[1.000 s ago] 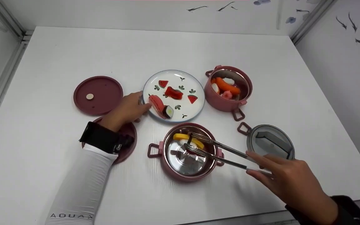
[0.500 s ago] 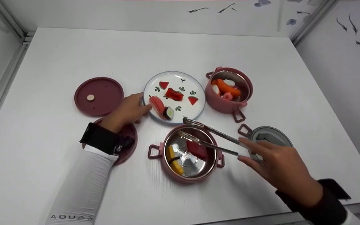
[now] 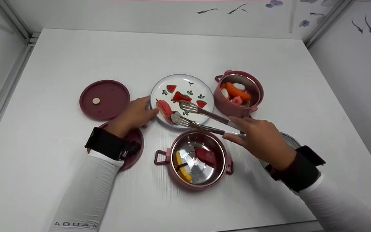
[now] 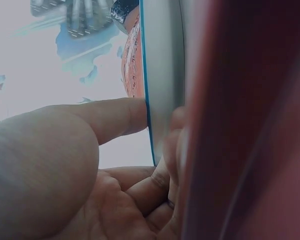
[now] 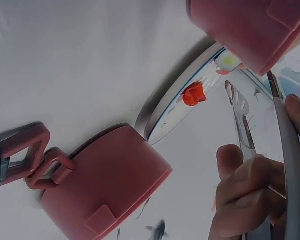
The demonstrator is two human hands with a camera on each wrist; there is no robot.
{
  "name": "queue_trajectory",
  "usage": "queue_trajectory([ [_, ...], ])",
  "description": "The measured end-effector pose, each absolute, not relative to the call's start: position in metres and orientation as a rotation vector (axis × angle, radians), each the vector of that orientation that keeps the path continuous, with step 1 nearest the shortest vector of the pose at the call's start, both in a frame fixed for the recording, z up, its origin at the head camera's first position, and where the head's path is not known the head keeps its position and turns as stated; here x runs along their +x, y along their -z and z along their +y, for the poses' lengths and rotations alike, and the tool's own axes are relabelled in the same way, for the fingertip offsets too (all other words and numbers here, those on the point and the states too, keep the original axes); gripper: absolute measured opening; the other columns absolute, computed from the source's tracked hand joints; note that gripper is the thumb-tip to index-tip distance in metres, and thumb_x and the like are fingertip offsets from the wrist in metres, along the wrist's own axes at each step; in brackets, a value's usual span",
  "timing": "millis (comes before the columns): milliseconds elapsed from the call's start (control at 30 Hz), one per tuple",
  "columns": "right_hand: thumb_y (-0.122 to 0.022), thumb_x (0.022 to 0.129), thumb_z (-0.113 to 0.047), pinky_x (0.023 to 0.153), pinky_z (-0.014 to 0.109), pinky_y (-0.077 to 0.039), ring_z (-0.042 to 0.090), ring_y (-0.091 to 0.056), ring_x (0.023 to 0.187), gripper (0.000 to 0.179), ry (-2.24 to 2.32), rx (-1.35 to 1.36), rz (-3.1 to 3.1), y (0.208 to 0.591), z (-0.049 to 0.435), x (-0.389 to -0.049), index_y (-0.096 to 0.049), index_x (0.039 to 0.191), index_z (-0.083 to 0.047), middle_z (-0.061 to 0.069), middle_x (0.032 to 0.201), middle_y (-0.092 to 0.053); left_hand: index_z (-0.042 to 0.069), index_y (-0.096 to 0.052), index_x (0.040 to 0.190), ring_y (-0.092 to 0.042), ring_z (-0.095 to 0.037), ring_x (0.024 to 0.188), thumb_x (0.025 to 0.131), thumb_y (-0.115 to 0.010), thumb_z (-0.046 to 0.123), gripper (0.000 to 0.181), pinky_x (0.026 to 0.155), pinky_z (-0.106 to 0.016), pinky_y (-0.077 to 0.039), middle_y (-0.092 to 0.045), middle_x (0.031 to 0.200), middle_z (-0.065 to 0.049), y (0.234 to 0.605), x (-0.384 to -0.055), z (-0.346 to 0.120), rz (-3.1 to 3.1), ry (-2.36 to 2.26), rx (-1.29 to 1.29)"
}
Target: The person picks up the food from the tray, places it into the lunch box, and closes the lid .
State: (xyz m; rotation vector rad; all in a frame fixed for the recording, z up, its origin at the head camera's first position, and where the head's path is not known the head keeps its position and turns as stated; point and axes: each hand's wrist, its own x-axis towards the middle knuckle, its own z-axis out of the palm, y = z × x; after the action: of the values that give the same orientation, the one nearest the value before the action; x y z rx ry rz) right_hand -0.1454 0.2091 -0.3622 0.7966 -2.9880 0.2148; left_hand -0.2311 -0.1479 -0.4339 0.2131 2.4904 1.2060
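My left hand [image 3: 134,114] grips the left rim of a white plate [image 3: 180,79], with the thumb at the rim and the other fingers curled below it. A pink toy shrimp-like piece [image 3: 164,109] and a red piece [image 3: 178,96] lie on the plate. My right hand [image 3: 262,138] holds metal tongs [image 3: 214,116], their tips spread over the plate. One tip overlaps a small sushi roll [image 5: 227,61], mostly hidden in the head view. In front, a pink pot [image 3: 190,186] holds a yellow piece with a black band [image 3: 182,167] and a dark red block [image 3: 204,155].
Right of the plate stands a second pink pot [image 3: 225,103] with orange and white toy foods. A burgundy lid [image 3: 108,112] lies at the left; another lid [image 3: 138,140] is partly under my left wrist. A grey lid [image 3: 290,140] is mostly covered by my right arm.
The tongs have moved from inside the front pot up and left to over the plate. The yellow banded piece was let go in the pot. My left hand stays at the plate.
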Motion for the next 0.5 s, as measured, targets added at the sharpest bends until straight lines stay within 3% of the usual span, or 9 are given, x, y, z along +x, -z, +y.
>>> queue_trajectory([
  [233,-0.070,0.087,-0.053,0.069,0.042,-0.060,0.020,-0.067,0.070,0.057,-0.201,0.795,-3.025,0.365,0.204,-0.157,-0.069,0.125,-0.010,0.008,0.090,-0.075,0.016,-0.055,0.135,-0.060,-0.016,0.053,0.099,-0.057,0.032,0.039,0.050,-0.028,-0.051,-0.067,0.085,-0.008,0.433,-0.232,-0.147,2.504,-1.207,0.207],
  [500,-0.073,0.087,-0.047,0.066,0.041,-0.060,0.021,-0.068,0.070,0.048,-0.187,0.855,-2.998,0.366,0.203,-0.160,-0.073,0.117,-0.009,0.008,0.090,-0.077,0.016,-0.053,0.138,-0.059,-0.015,0.053,0.099,-0.057,0.030,0.041,0.050,-0.027,-0.051,-0.066,0.086,-0.008,0.437,-0.230,-0.147,2.480,-1.226,0.200],
])
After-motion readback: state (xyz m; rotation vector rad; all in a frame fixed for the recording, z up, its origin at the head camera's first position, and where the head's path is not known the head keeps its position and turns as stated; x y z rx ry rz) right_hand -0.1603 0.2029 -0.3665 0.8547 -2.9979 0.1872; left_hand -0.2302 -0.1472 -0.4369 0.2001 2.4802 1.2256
